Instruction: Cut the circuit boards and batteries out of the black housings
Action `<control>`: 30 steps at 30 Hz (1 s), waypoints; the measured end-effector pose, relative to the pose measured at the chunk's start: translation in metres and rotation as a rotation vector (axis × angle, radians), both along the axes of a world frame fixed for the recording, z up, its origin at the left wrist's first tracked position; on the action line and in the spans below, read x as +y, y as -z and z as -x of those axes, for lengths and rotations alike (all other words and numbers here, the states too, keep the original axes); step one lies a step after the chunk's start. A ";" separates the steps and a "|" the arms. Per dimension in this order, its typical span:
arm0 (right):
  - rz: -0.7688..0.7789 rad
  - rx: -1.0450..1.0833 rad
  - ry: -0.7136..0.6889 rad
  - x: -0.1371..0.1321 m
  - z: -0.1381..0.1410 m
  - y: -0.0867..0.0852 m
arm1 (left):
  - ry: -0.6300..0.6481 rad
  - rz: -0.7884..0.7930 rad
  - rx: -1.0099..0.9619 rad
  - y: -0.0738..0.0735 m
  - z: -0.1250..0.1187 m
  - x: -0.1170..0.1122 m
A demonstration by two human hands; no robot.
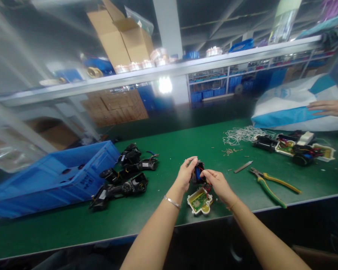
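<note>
My left hand [186,174] is closed around a small black device housing [194,177] with a blue part [198,171] inside. On the housing's right side, my right hand [218,183] pinches at thin red and black wires; its fingertips partly cover them. Just below both hands lies a white-rimmed cover [199,201] holding a green circuit board. Wires [207,188] run up from this cover toward the housing.
At left stand a blue bin [53,176] and several black devices [126,187]. Yellow-green pliers [273,187], a grey knife-like tool [243,167], screws [229,151], white strings [239,135] and opened devices [295,146] lie right. Another person's hand [329,108] touches a white-blue sack [295,103].
</note>
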State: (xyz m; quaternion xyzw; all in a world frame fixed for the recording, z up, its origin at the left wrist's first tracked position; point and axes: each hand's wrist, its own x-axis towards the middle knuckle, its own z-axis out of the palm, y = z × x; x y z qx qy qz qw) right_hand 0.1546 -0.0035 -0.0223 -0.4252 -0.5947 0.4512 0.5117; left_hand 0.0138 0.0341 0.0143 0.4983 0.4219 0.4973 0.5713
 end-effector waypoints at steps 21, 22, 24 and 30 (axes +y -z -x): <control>0.149 0.546 -0.280 -0.017 -0.035 -0.089 | -0.217 -0.814 0.557 -0.065 0.000 -0.042; 0.176 0.521 -0.315 -0.019 -0.037 -0.093 | -0.237 -0.812 0.549 -0.068 0.001 -0.044; 0.223 0.453 -0.379 -0.021 -0.040 -0.099 | -0.262 -0.792 0.527 -0.073 0.003 -0.048; 0.222 0.109 -0.373 -0.017 -0.053 -0.104 | -0.210 -0.544 0.343 -0.069 0.012 -0.042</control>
